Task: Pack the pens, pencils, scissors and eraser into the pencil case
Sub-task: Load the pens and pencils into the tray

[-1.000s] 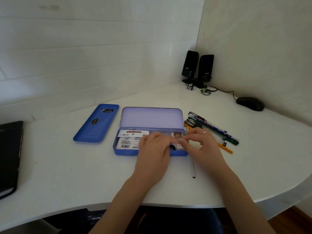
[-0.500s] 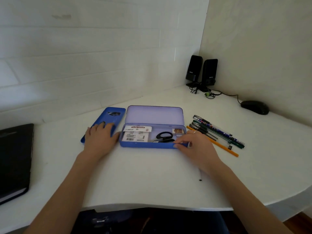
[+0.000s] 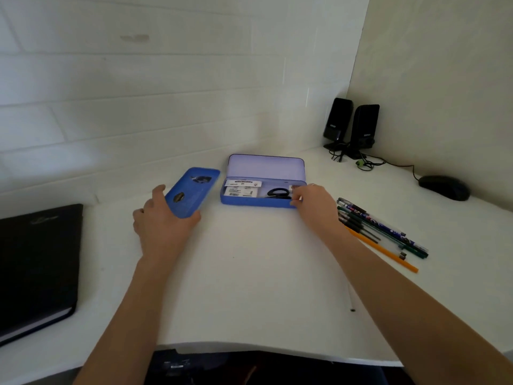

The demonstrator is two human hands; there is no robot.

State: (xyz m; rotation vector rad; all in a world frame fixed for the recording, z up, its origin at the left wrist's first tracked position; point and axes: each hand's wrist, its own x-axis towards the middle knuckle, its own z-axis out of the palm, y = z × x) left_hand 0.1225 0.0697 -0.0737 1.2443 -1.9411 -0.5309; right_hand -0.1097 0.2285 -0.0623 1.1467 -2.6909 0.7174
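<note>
Head view: left hand (image 3: 161, 218) grips blue metal tray insert (image 3: 191, 191), tilted off white table (image 3: 249, 273). Right hand (image 3: 313, 202) pinches right end of open blue metal pencil case (image 3: 262, 202); black-handled scissors (image 3: 277, 193) inside by its fingertips. Pens and pencils (image 3: 380, 232) lie just right of that hand.

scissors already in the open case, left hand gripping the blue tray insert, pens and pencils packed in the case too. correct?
Not quite. The head view shows the pens and pencils still lying on the desk, to the right of the pencil case, not packed. The rest holds: the scissors lie in the open case, and the left hand grips the blue tray insert.
</note>
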